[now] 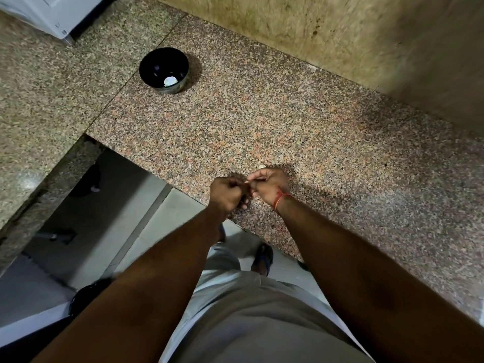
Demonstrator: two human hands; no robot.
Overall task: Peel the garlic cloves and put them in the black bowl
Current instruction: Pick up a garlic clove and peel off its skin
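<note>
Garlic clove: mostly hidden, pinched between the two hands just below frame centre; only a pale tip [261,166] peeps above the right hand [269,186]. Judged light, firm, with dry papery skin that tears, and slick once bared; best held at the ends with the skin picked off by fingertips. Left hand [229,191] curled into a near fist, knuckles up, fingertips meeting the right's. Both forearms reach forward over the bench [314,127] edge. Black bowl [163,70], upper left, well apart, holds one pale peeled piece [170,80].
</note>
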